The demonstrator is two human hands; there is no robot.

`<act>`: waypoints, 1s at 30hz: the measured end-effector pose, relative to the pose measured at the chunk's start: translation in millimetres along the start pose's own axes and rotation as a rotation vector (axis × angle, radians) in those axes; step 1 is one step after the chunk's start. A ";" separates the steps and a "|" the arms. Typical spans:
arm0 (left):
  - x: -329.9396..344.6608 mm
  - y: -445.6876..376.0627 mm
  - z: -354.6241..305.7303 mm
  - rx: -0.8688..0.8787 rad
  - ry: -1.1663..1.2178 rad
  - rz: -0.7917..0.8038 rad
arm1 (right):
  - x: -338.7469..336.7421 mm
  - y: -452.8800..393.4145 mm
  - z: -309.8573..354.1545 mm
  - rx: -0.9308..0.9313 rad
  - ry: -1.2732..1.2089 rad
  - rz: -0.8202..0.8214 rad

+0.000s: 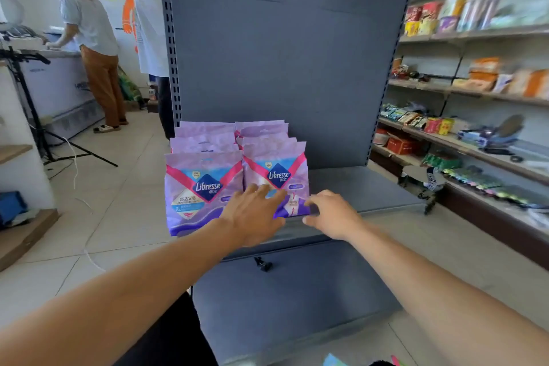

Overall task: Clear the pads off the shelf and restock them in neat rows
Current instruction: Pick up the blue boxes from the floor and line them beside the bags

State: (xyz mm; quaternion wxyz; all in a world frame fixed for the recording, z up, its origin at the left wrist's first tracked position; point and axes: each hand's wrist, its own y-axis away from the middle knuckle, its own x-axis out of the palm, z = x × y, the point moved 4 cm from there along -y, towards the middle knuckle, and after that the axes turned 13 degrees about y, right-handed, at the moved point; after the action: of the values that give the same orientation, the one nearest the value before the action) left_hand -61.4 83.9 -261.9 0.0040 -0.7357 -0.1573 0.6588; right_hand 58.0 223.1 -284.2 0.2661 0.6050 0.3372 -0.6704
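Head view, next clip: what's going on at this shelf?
A person is reaching with both hands to the front right pack of purple pads on a grey shelf. The left hand lies flat against the pack's face; the right hand touches its lower right corner. Two rows of packs stand on the shelf's left side.

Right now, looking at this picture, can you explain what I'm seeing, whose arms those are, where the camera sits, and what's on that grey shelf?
There is no machine. A person wears the camera on the head, so it looks forward and down along their own bare arms. The grey shelf holds purple pad packs standing in two rows at its left side. The left hand lies with straight fingers against the front pack of the right row. The right hand is at that pack's lower right corner; whether it grips is unclear. Other people stand in the background at the left.
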 end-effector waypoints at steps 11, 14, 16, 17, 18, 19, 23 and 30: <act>47.8 -23.8 -115.8 0.304 0.219 0.347 | -39.2 139.4 -81.6 0.336 0.115 0.074; 65.2 -22.6 -140.1 0.348 0.251 0.415 | -45.3 187.4 -100.7 0.444 0.123 0.097; 79.5 -18.8 -154.0 0.373 0.240 0.459 | -41.0 216.8 -113.1 0.524 0.103 0.099; 86.4 -17.4 -160.7 0.385 0.240 0.481 | -36.7 230.6 -118.9 0.566 0.088 0.101; 94.3 -15.6 -167.2 0.400 0.245 0.502 | -29.9 244.2 -124.4 0.608 0.068 0.107; 102.6 -14.1 -173.1 0.411 0.255 0.520 | -22.1 257.0 -128.8 0.644 0.051 0.121; 143.5 -9.1 -191.6 0.444 0.301 0.577 | 13.1 294.5 -143.9 0.762 0.026 0.221; 239.1 2.4 -213.7 0.420 0.321 0.715 | 111.0 321.1 -165.6 0.944 -0.218 0.324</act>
State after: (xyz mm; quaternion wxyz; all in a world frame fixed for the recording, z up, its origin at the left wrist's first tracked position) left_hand 166.2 181.2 -465.7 -0.0506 -0.8201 0.2469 0.5138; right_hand 394.2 154.5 -442.7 0.0978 0.6305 -0.1300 -0.7590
